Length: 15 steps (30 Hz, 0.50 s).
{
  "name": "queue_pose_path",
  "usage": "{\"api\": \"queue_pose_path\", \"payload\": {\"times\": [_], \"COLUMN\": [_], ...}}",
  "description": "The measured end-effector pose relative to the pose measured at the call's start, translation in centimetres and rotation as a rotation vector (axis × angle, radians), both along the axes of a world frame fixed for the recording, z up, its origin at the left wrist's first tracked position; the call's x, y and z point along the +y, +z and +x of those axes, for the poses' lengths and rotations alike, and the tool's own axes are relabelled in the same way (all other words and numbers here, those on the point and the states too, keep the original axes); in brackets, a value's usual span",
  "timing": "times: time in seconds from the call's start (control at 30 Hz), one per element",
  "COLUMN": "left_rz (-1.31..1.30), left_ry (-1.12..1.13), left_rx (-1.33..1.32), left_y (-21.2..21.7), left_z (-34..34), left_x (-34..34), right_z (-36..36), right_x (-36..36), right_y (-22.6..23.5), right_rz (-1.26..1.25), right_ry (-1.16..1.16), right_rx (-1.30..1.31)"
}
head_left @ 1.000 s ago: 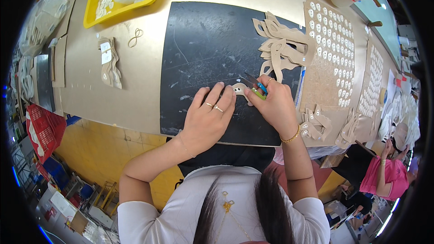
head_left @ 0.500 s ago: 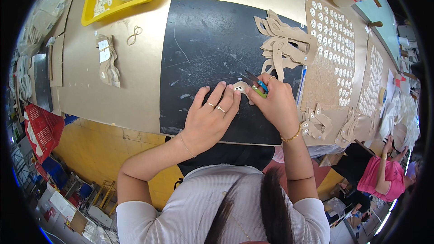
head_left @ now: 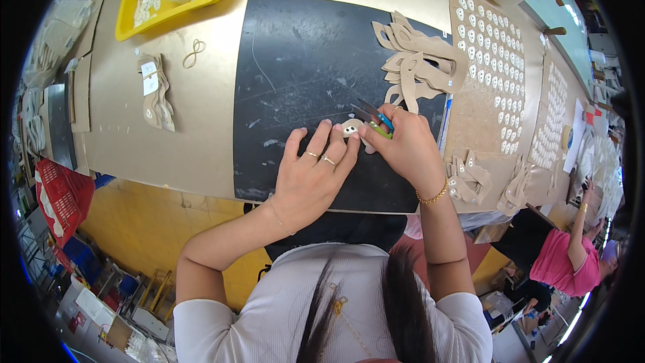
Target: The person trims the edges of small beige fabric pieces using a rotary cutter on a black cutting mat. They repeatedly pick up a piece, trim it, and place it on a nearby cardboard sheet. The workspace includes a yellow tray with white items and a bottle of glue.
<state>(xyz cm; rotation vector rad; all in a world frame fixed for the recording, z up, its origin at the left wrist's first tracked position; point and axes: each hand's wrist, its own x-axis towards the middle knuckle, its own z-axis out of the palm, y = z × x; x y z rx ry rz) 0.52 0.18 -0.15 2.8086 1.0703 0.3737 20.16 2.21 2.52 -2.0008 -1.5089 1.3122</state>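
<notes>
My left hand (head_left: 310,171) lies with fingers spread on the black mat (head_left: 289,87). Its fingertips press on a small beige cut piece (head_left: 351,127), which has a white oval patch with dark holes. From the other side my right hand (head_left: 415,151) is closed around small scissors (head_left: 383,125) with green and blue handles. Their dark blades point up and left, just beyond the piece. The right thumb and a fingertip touch the piece's right end. Part of the piece is hidden under my fingers. A stack of beige cut-out pieces (head_left: 420,60) lies past my right hand.
Rows of white patches cover a brown board (head_left: 480,104) at the right. Loose beige pieces (head_left: 470,178) lie nearer me. A yellow tray (head_left: 127,17) stands far left, with a labelled bundle (head_left: 156,97) and a rubber band (head_left: 194,54) nearby. Another person (head_left: 568,259) works at far right.
The view has shifted slightly. The scissors' blades now show more clearly apart, and they lie a little closer to the piece. Both hands stay at the piece.
</notes>
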Motion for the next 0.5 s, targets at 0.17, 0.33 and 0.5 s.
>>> {"api": "queue_pose_path", "payload": {"times": [0.17,0.33,0.5], "left_rz": [-0.020,-0.122,-0.115], "left_ry": [-0.005,0.091,0.153], "left_rx": [-0.053,-0.187,-0.154], "left_y": [0.02,-0.82,-0.71], "left_z": [-0.03,0.12,0.57], "left_x": [0.32,0.00,0.09], "right_z": [0.02,0.06,-0.06], "right_x": [-0.08,-0.24,-0.22], "right_y": [-0.10,-0.67,-0.57], "right_rz": [-0.005,0.013,0.014], "right_ry": [-0.024,-0.017,-0.027], "right_rx": [-0.019,-0.036,-0.021]}}
